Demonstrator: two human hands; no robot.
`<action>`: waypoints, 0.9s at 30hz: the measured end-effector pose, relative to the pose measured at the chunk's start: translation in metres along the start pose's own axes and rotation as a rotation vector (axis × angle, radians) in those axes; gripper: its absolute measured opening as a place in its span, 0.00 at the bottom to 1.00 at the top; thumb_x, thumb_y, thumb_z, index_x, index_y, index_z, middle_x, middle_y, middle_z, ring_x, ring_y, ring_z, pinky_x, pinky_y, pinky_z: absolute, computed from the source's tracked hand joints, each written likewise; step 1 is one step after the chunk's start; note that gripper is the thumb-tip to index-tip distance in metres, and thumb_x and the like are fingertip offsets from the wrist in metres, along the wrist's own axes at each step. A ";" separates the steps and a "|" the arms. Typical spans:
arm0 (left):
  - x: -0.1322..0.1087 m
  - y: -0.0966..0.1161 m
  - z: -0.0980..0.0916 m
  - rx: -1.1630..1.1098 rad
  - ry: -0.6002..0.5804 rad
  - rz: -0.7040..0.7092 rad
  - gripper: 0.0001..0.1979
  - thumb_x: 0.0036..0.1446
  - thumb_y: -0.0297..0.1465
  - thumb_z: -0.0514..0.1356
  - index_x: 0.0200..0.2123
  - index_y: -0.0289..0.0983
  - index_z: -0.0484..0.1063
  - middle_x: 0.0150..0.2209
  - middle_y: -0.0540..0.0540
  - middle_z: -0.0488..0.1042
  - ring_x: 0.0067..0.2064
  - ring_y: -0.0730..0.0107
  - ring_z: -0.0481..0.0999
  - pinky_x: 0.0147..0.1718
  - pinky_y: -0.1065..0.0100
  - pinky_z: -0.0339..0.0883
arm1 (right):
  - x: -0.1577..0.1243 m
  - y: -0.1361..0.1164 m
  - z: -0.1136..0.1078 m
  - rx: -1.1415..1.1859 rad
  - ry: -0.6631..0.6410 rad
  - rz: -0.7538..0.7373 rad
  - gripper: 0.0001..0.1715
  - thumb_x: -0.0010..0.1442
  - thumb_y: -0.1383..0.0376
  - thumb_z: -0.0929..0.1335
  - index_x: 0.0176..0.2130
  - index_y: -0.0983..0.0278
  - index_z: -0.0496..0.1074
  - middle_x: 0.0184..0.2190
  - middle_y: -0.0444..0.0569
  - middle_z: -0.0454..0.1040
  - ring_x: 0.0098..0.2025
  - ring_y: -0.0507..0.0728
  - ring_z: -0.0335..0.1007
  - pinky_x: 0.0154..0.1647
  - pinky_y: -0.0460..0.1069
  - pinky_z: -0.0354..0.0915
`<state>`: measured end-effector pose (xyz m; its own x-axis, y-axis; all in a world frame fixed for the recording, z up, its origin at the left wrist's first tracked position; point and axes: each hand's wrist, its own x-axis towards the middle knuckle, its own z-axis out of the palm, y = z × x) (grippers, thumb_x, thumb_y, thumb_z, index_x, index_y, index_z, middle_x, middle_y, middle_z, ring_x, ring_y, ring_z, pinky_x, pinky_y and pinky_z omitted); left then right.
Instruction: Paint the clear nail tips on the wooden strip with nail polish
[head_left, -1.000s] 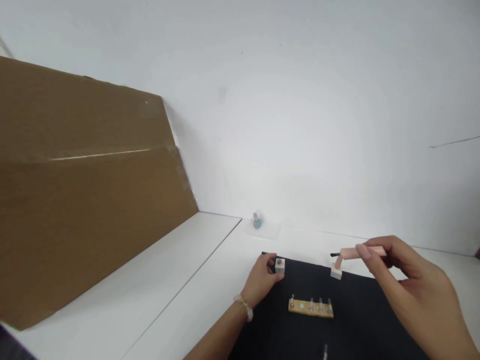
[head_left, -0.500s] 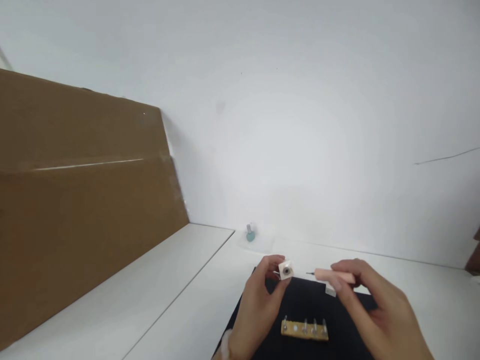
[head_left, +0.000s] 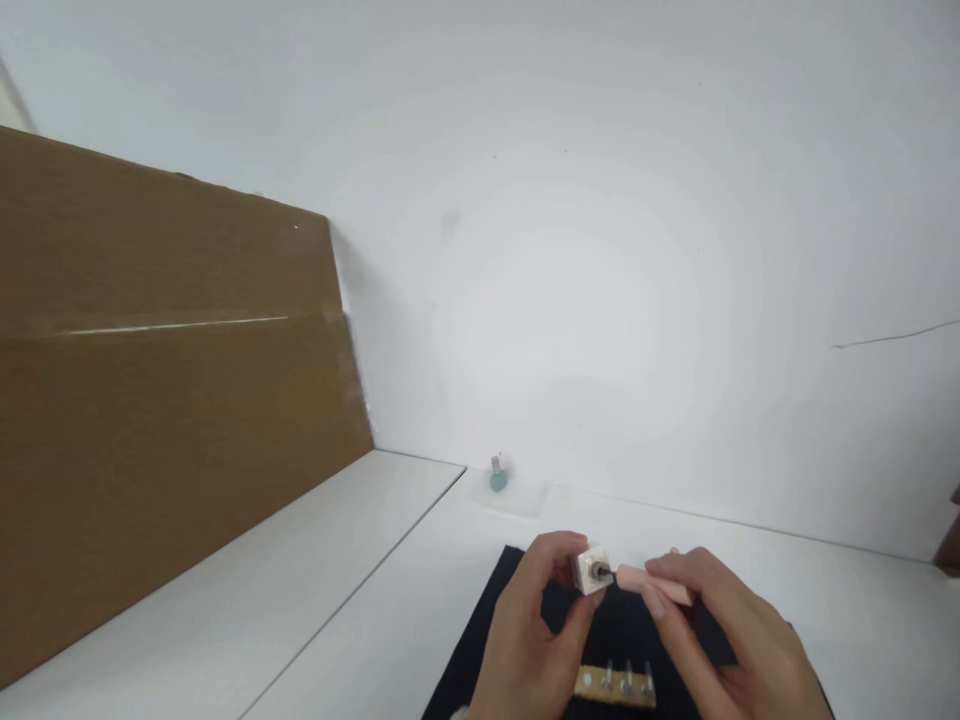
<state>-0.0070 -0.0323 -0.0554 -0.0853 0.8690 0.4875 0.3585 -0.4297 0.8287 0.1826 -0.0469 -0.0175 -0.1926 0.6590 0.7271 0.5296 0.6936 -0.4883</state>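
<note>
The frame's bottom edge cuts off the wooden strip. The tip of the pink-handled screwdriver at the white block is too small to make out, as is the distant teal object.

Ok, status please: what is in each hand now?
Left hand holds white block with screw. Right hand holds pink-handled tool, tip at screw. Wooden bolt strip below hands.

Above the black mat, left hand pinching a small white block, its metal screw pointing right; right hand gripping a pink-handled screwdriver, thin black tip at the screw; at the mat's near edge, a wooden strip with upright bolts; beyond the mat, a small teal-based bottle; left of the mat, a brown cardboard sheet
</note>
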 end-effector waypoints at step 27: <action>0.011 0.014 -0.011 -0.541 -0.135 -0.324 0.26 0.52 0.39 0.72 0.54 0.43 0.76 0.30 0.54 0.74 0.30 0.70 0.73 0.32 0.69 0.69 | 0.006 0.004 0.003 0.214 -0.068 0.389 0.18 0.68 0.48 0.68 0.41 0.58 0.77 0.27 0.44 0.82 0.26 0.54 0.77 0.26 0.43 0.73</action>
<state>-0.0135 -0.0316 -0.0353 0.0200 0.9835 0.1799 -0.1885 -0.1730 0.9667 0.1815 -0.0397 -0.0164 -0.0706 0.8955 0.4394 0.3916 0.4300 -0.8134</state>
